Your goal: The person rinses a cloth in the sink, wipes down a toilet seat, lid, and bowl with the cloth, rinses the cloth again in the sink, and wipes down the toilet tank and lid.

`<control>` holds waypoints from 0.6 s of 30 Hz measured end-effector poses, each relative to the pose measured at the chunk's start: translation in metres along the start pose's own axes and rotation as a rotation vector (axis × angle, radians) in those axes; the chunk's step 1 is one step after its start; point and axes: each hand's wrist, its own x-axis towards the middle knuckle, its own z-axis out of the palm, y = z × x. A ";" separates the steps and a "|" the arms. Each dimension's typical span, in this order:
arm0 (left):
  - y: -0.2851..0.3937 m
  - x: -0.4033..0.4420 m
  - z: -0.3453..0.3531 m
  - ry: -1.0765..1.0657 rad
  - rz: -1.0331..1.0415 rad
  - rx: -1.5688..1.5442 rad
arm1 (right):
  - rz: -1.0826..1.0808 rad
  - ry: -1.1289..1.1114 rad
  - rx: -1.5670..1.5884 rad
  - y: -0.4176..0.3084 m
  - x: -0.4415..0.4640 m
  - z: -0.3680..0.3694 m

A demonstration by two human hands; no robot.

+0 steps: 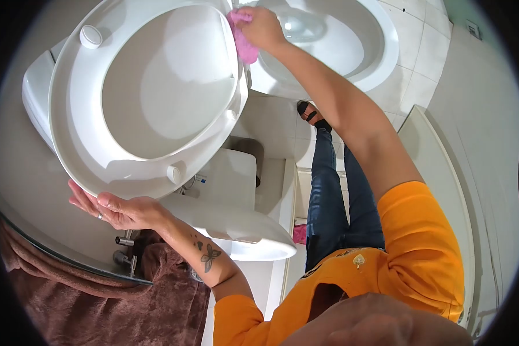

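Note:
A large white toilet seat [78,135] stands raised on the left, with small round bumpers on its face. At its lower edge is my left hand [124,212], thumb and fingers gripping the rim, a ring on one finger. Bunched in my right hand [262,29] is a pink cloth [245,46], which lies against the seat's right edge, close to the bowl. The white toilet bowl [352,49], with some water at the bottom, opens beside my right hand. Part of the cloth is hidden under my fingers.
A white curved basin [259,236] and a white box-like fixture [233,173] stand below the seat. Metal taps [130,256] and a brown towel [115,314] are at lower left. White floor tiles [415,52] lie beyond the bowl; a pale curved panel [438,167] runs along the right.

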 end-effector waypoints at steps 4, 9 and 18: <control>0.002 0.000 0.000 0.003 -0.030 -0.023 | -0.217 0.292 0.054 -0.004 0.010 0.010; 0.004 0.000 0.003 0.029 -0.021 -0.002 | -0.061 -0.075 -0.003 0.016 -0.093 0.001; -0.002 0.001 -0.005 -0.001 0.086 0.013 | -0.002 -0.756 -0.209 0.080 -0.216 -0.042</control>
